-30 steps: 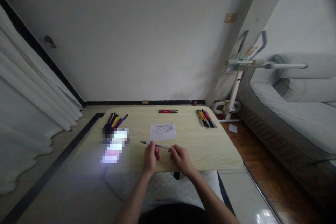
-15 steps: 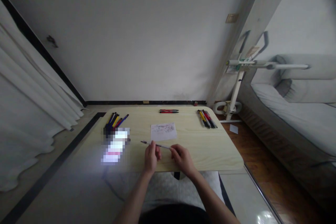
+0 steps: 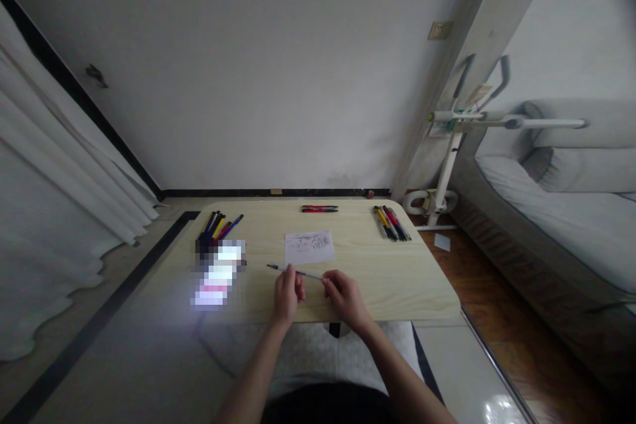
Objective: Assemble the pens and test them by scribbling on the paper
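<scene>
a slim, pale-barrelled plastic-looking pen spans both hands crosswise, its dark end pointing left and slightly away. the left hand, nearer that end, pinches the barrel; the right hand pinches the opposite end. a white, dark-marked rectangular paper sheet lies just beyond the pen.

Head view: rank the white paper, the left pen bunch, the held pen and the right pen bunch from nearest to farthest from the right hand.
1. Held pen: its right end is at the right hand.
2. White paper: beyond the held pen, mid-table.
3. Right pen bunch: far right of the tabletop.
4. Left pen bunch: far left.
</scene>
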`<action>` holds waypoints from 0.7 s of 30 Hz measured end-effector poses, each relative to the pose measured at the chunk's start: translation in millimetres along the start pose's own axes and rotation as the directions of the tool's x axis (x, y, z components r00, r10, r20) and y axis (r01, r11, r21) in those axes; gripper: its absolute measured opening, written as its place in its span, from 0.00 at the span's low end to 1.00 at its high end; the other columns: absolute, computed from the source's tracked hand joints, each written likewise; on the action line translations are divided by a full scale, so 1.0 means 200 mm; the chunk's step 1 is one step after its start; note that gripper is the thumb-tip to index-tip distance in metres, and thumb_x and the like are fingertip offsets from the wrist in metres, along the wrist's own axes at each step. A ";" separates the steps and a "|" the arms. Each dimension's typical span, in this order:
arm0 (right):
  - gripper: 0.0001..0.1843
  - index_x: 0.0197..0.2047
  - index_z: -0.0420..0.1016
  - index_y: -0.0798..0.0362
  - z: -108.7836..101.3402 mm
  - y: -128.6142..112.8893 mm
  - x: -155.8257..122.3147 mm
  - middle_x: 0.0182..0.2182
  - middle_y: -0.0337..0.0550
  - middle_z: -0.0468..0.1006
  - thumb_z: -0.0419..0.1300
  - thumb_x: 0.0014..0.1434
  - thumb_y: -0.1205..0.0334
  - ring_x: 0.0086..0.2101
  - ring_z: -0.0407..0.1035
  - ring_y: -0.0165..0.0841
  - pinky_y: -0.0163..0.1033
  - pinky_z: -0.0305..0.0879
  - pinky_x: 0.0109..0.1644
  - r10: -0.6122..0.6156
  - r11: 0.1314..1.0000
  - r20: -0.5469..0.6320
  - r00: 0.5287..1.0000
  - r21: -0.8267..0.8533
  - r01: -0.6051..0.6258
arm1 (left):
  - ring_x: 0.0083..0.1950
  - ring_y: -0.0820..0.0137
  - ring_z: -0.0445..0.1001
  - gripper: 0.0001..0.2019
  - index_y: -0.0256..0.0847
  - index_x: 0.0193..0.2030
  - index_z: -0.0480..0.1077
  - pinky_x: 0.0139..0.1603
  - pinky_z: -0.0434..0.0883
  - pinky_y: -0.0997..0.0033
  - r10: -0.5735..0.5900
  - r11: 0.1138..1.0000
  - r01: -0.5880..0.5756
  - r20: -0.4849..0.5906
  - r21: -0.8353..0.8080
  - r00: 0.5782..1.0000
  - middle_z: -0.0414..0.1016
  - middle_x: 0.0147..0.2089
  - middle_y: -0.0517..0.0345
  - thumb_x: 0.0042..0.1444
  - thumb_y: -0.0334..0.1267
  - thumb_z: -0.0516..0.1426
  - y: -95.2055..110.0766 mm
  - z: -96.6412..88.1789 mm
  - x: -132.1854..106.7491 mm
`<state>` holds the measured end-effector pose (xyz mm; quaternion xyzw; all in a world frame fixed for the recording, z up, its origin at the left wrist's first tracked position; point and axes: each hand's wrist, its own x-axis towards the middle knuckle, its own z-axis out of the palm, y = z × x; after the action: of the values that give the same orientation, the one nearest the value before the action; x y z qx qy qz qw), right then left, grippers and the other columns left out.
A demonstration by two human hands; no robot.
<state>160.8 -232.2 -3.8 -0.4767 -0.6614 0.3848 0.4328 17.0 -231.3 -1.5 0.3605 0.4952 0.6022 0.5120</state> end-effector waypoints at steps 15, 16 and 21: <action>0.14 0.40 0.69 0.55 0.00 0.00 0.01 0.20 0.37 0.71 0.51 0.57 0.54 0.22 0.65 0.28 0.31 0.59 0.26 0.013 1.000 0.025 1.000 0.009 -0.013 | 0.12 0.78 0.57 0.23 0.39 0.18 0.55 0.14 0.54 0.78 0.010 1.000 -0.010 -0.001 0.011 1.000 0.57 0.11 0.66 0.51 0.56 0.48 0.00 0.00 0.00; 0.15 0.38 0.70 0.55 0.00 -0.01 0.00 0.20 0.37 0.71 0.50 0.58 0.54 0.22 0.65 0.28 0.31 0.59 0.27 0.012 1.000 0.027 1.000 -0.004 -0.012 | 0.12 0.78 0.57 0.23 0.40 0.17 0.55 0.14 0.53 0.78 0.010 1.000 -0.010 -0.004 0.007 1.000 0.57 0.10 0.66 0.51 0.56 0.48 0.00 0.00 0.00; 0.21 0.29 0.72 0.55 -0.01 -0.02 0.00 0.19 0.38 0.70 0.43 0.61 0.54 0.22 0.64 0.28 0.31 0.59 0.28 0.011 0.999 0.034 0.999 -0.032 -0.010 | 0.12 0.78 0.57 0.23 0.40 0.18 0.55 0.14 0.54 0.79 -0.010 1.000 0.009 -0.021 -0.009 1.000 0.57 0.11 0.66 0.50 0.57 0.48 0.02 0.01 0.00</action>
<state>161.1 -233.1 1.4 -0.4805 -0.6721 0.3844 0.4119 17.6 -231.3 2.0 0.3496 0.4996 0.6057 0.5112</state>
